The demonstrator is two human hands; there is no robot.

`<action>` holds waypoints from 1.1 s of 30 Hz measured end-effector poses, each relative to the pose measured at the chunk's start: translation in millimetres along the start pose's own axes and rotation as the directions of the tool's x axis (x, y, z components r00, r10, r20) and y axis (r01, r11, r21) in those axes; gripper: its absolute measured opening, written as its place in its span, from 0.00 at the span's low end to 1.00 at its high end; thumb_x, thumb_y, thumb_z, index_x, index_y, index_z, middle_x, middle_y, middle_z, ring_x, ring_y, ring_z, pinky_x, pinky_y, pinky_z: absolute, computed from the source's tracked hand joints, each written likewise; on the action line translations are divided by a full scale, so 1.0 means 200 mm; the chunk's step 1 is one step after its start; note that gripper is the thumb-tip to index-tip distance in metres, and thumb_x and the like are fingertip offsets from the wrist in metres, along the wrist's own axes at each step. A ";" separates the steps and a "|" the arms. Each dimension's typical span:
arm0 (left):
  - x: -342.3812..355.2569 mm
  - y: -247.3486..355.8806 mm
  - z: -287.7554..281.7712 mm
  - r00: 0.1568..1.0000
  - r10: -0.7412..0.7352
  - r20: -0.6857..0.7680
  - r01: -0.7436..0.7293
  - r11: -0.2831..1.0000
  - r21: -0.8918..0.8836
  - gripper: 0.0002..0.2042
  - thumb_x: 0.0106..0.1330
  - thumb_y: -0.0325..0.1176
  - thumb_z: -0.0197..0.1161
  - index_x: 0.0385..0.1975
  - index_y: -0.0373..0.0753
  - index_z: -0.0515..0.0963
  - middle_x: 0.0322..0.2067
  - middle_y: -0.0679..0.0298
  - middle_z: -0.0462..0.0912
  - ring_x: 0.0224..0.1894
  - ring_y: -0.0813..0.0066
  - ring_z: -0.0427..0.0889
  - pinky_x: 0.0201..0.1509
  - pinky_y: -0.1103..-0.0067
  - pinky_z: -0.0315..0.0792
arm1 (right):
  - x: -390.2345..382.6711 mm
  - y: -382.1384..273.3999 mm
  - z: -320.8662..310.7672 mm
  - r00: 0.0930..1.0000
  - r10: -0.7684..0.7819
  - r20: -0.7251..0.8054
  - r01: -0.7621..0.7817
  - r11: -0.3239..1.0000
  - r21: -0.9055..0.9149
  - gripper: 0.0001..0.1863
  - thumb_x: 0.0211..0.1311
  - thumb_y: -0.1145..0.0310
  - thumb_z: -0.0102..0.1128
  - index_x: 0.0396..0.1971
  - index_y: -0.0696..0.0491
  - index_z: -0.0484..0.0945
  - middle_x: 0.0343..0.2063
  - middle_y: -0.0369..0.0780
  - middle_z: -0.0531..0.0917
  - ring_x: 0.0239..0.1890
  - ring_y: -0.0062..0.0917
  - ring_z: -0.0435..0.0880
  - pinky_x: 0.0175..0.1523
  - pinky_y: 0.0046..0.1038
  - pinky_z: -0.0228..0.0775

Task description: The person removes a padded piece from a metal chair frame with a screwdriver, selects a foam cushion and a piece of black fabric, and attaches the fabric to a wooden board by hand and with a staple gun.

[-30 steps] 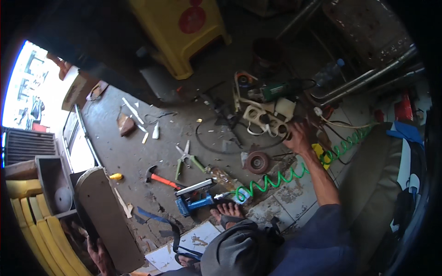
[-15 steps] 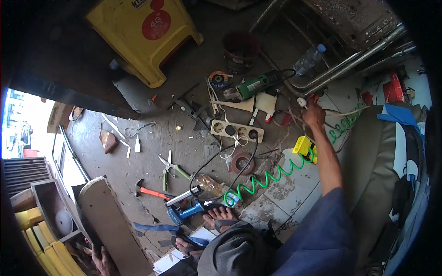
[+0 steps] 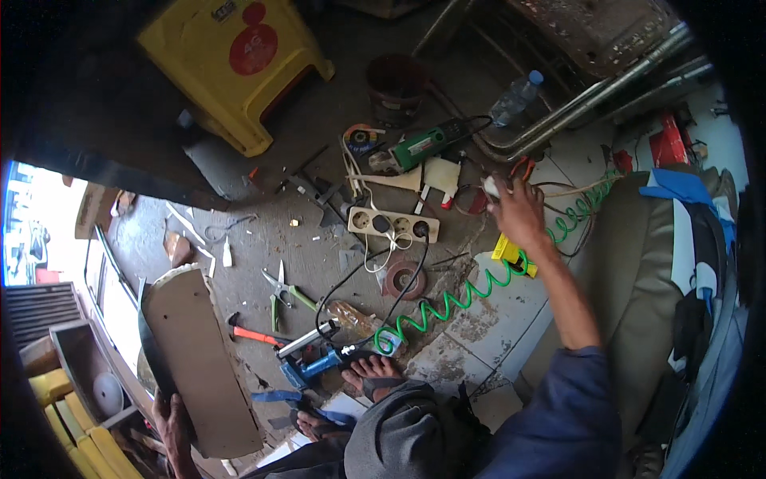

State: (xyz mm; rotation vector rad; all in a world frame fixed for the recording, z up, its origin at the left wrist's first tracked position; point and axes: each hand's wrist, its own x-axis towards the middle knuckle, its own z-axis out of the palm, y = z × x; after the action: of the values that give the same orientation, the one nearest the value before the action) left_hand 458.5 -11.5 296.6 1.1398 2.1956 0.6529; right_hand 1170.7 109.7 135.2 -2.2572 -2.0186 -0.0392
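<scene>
The right hand (image 3: 523,214) has shifted leftward in the frame since half a second ago, carrying a white plug (image 3: 491,188) a little nearer the power strip (image 3: 411,224). The plug, small, pale and slightly blurred, sits right of the frame's centre, partly hidden by the fingers. The cream strip, centre frame, has white and black cords on it. The right hand's fingers bend inward, pinching the plug at their tips. At lower left, the left hand (image 3: 170,423) touches the left edge of a brown, round-topped board (image 3: 199,367); how tightly its fingers close, I cannot tell.
</scene>
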 end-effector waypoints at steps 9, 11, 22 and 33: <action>-0.02 0.09 0.04 0.960 0.168 0.226 -0.168 0.986 -0.017 0.15 0.70 0.30 0.57 0.54 0.31 0.71 0.42 0.60 0.81 0.42 0.73 0.78 0.47 0.77 0.71 | -0.20 -0.61 0.53 0.819 0.342 0.461 -0.567 0.362 0.740 0.25 0.63 0.58 0.61 0.55 0.54 0.70 0.38 0.54 0.83 0.43 0.48 0.85 0.49 0.44 0.77; -0.05 0.03 -0.06 0.978 0.068 0.198 -0.080 0.995 0.056 0.19 0.70 0.32 0.59 0.57 0.30 0.70 0.47 0.57 0.79 0.47 0.69 0.77 0.53 0.75 0.70 | -0.16 -0.57 0.26 0.728 0.435 0.529 -0.672 0.298 0.678 0.17 0.63 0.63 0.59 0.49 0.55 0.75 0.37 0.52 0.84 0.35 0.44 0.87 0.43 0.41 0.78; -0.03 -0.05 -0.03 0.996 0.009 0.085 -0.007 1.000 -0.019 0.21 0.70 0.30 0.58 0.62 0.31 0.67 0.48 0.58 0.79 0.46 0.72 0.78 0.52 0.77 0.71 | -0.17 -0.17 0.20 0.907 0.324 0.270 -0.413 0.814 0.409 0.12 0.62 0.59 0.59 0.37 0.50 0.83 0.32 0.49 0.85 0.37 0.45 0.85 0.41 0.40 0.74; -0.02 0.24 0.09 0.911 0.132 0.390 -0.108 0.991 -0.084 0.19 0.68 0.35 0.59 0.54 0.31 0.73 0.41 0.62 0.81 0.40 0.76 0.77 0.46 0.80 0.71 | 0.16 0.39 0.38 0.843 0.452 0.291 -0.469 0.883 -0.011 0.19 0.64 0.58 0.57 0.53 0.48 0.76 0.49 0.48 0.82 0.50 0.46 0.81 0.50 0.45 0.73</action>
State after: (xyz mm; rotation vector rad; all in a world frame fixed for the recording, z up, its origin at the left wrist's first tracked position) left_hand 499.6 13.3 315.5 1.2593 1.7642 0.4842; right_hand 1247.1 140.9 56.6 -2.7739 -1.4869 0.4075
